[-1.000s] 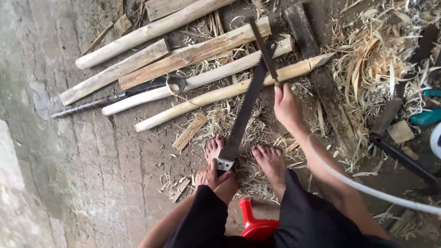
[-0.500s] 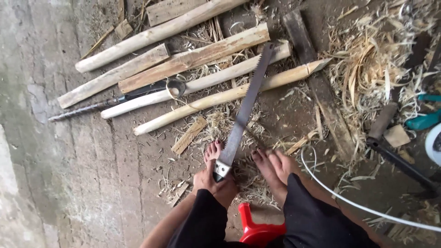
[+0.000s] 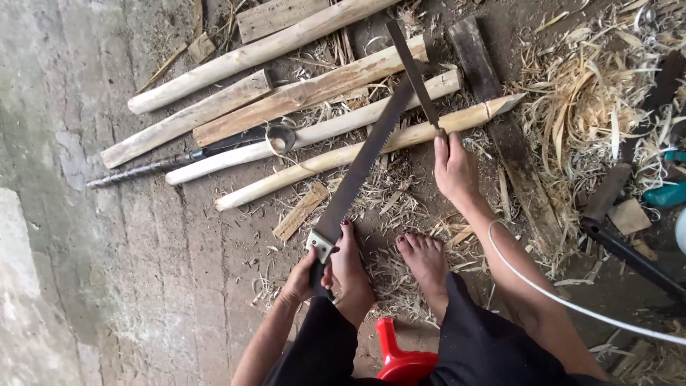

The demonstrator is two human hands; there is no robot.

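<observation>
bare concrete floor (image 3: 78, 286) across the left of the frame leaves open passage, while wooden poles (image 3: 343, 154) crowd the upper middle and shavings (image 3: 593, 100) with tools clutter the right.

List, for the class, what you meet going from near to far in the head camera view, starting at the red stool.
Red plastic stool → left hand gripping the saw handle → long dark saw blade → right hand holding a flat dark metal file → pale peeled wooden pole farthest away.
</observation>
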